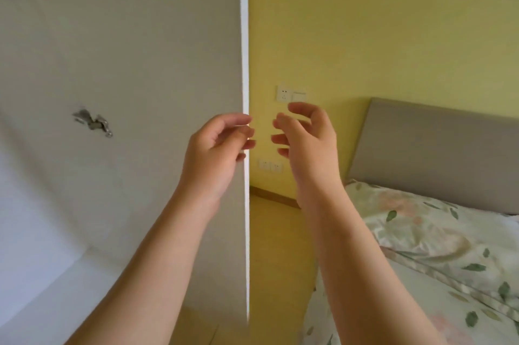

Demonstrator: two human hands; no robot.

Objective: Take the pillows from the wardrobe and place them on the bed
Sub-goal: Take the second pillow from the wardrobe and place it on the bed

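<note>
View from a head-worn camera: two bare forearms are raised in front of a white wardrobe panel (pixel 140 49) that fills the left half of the view. The left hand (pixel 216 153) and right hand (pixel 309 145) face each other, slightly apart, with fingers loosely curled. Neither grip holds anything.

The left fingertips (pixel 247 131) overlap the panel's bright front edge; blur makes it impossible to tell whether they touch it.

A floral-cased pillow (pixel 415 226) seems to lie at the head of the bed (pixel 449 302), against the grey headboard (pixel 435 153), on the right.

With both hands empty at the wardrobe, this looks like a reach for a pillow. The next move would call for turning left into the compartment and taking a wide, two-handed hold on something soft and bulky.

No pillow shows inside the wardrobe. Only a metal hinge (pixel 92 123) and a pale shelf (pixel 42 274) are in view there. Whether the panel is a door or a side wall is unclear. The bed is cut off at the right and bottom edges.
</note>
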